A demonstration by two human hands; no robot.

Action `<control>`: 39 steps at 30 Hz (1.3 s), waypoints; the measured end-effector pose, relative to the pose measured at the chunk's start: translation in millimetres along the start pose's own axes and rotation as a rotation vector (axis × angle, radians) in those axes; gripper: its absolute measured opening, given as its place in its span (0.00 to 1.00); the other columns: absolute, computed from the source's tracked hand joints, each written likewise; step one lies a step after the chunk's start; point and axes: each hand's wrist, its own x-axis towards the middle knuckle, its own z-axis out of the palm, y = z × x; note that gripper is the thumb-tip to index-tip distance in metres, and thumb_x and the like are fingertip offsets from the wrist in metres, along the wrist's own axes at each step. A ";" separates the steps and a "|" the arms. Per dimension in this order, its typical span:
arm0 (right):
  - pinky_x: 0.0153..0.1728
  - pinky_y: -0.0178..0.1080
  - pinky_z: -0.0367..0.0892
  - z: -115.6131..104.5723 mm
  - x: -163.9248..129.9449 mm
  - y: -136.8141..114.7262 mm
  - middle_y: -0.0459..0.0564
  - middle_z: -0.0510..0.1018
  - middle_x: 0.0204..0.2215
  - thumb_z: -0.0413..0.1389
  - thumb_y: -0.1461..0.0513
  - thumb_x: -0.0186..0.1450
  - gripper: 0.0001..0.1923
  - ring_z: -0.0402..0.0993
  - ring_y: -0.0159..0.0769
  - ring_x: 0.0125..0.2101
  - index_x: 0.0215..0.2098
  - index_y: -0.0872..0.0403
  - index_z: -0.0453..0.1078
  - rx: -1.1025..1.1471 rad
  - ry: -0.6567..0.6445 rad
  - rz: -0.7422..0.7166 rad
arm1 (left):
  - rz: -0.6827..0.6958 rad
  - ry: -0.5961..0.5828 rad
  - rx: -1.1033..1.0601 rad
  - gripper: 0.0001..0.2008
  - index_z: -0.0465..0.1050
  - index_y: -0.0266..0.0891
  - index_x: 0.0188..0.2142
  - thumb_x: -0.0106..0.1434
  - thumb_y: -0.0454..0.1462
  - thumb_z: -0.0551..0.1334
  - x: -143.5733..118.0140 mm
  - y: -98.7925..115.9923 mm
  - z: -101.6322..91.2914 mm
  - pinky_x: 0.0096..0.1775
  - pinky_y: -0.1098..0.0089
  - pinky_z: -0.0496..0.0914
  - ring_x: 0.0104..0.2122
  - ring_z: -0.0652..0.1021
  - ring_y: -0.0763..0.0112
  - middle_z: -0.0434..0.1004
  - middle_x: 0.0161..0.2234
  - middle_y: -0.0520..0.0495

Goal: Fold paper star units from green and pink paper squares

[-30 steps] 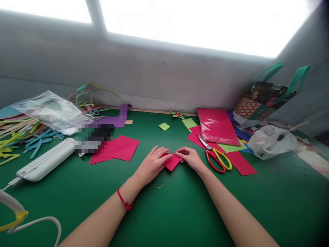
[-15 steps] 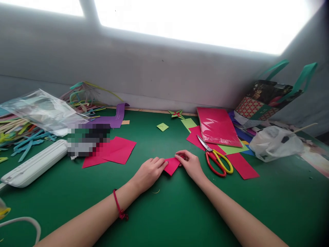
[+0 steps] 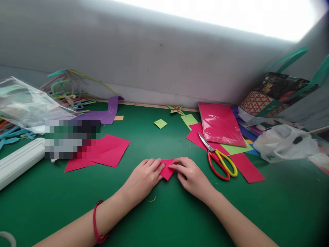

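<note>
A small folded piece of red paper lies low over the green table between my hands. My left hand grips its left side, thumb and fingers closed on the paper. From the other side, the bent fingertips of my right hand press on the paper's upper right part. Just right of that hand rest scissors with one red and one yellow handle, blades slightly apart. Beyond the hands lie a folded light green paper square and a green and red paper star.
Red sheets lie at left, near a white case and a see-through bag over paper strips. At right are a wrapped red paper pack, a white plastic bag and a patterned tote bag. A wall borders the far edge.
The view has tilted and shifted slightly. My right fingers have moved from the paper's upper right corner onto its top face. My left hand keeps its hold on the left side.
</note>
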 end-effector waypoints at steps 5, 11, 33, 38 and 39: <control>0.43 0.46 0.62 -5.1 0.9 -3.4 0.52 0.70 0.40 0.52 0.63 0.59 0.14 0.65 0.40 0.42 0.44 0.49 0.66 -0.003 -0.027 0.003 | 0.009 -0.029 -0.031 0.16 0.61 0.39 0.50 0.61 0.31 0.49 -2.6 -1.0 -0.4 0.43 0.62 0.64 0.42 0.68 0.62 0.66 0.46 0.43; 0.40 0.40 0.62 7.4 0.2 0.7 0.48 0.73 0.33 0.50 0.63 0.62 0.07 0.68 0.34 0.36 0.36 0.50 0.69 0.037 0.039 0.039 | -0.007 0.020 -0.099 0.17 0.63 0.41 0.49 0.60 0.30 0.51 -3.7 -0.3 1.0 0.45 0.61 0.64 0.44 0.67 0.62 0.65 0.48 0.43; 0.36 0.36 0.64 7.9 4.9 -3.3 0.47 0.71 0.32 0.52 0.60 0.60 0.05 0.69 0.34 0.34 0.28 0.52 0.68 0.317 0.079 0.319 | -0.302 0.009 -0.630 0.09 0.66 0.41 0.33 0.63 0.37 0.49 -1.9 -4.2 -1.6 0.38 0.69 0.65 0.35 0.68 0.71 0.68 0.34 0.51; 0.35 0.35 0.63 13.7 6.6 -9.5 0.47 0.67 0.31 0.50 0.60 0.61 0.07 0.67 0.33 0.34 0.26 0.52 0.64 0.301 0.111 0.423 | -0.425 0.025 -0.748 0.09 0.64 0.41 0.28 0.62 0.38 0.50 7.2 -2.2 -1.1 0.36 0.70 0.64 0.34 0.68 0.72 0.66 0.32 0.52; 0.35 0.35 0.63 15.2 7.0 -10.9 0.47 0.66 0.31 0.49 0.60 0.62 0.07 0.67 0.33 0.33 0.27 0.52 0.64 0.283 0.120 0.437 | -0.440 0.030 -0.751 0.09 0.63 0.40 0.28 0.62 0.38 0.50 8.5 -1.1 -0.4 0.36 0.70 0.64 0.33 0.68 0.72 0.66 0.31 0.52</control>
